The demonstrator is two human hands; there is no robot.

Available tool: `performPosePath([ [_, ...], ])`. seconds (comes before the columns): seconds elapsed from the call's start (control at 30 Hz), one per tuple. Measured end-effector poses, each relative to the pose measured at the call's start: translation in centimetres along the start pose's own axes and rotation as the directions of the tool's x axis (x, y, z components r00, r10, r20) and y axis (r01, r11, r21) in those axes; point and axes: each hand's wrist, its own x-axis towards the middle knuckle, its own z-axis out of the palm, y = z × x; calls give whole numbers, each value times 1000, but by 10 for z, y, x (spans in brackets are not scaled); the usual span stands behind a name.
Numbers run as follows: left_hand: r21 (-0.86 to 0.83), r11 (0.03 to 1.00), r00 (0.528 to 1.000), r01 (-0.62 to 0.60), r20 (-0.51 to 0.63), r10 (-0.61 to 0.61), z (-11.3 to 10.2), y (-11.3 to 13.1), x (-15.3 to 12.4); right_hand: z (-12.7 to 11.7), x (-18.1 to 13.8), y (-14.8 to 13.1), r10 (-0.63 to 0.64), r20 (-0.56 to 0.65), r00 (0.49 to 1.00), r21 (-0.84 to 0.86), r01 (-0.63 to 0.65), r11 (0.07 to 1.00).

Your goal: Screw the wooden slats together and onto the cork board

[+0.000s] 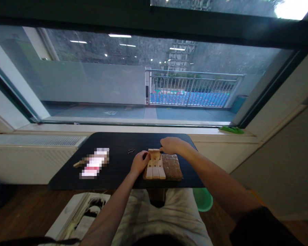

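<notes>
A pale wooden piece (156,172) with several dark holes and long grooves lies on a rough brown block (172,167) near the front of the dark table. My left hand (139,163) grips the wooden piece at its upper left edge, thumb and fingers bent against it. Above the far right corner of the wood is my right hand (170,145), closed in a fist. Something thin and dark shows below its fingers, pointing down toward the wood, too small to make out. A few small metal pins or screws (131,150) lie on the table left of the wood.
On the left of the black table (118,174) lies a blurred-out pink and white item (94,164), with a wooden stick (78,164) beside it. A green basin (202,200) stands below on the right, an open white case (74,212) below on the left. Behind is a window.
</notes>
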Motion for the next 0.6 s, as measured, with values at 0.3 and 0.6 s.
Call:
performPosePath([
  [0.3,1,1000,1000,8,14,-8,0,2,0,-2,-1,-4,11,-9,1000,-20,-11,1000],
  [0.6,-3,1000,1000,12,6,-12,1,2,0,-3,0,-8,11,-16,1000,-27,-11,1000],
])
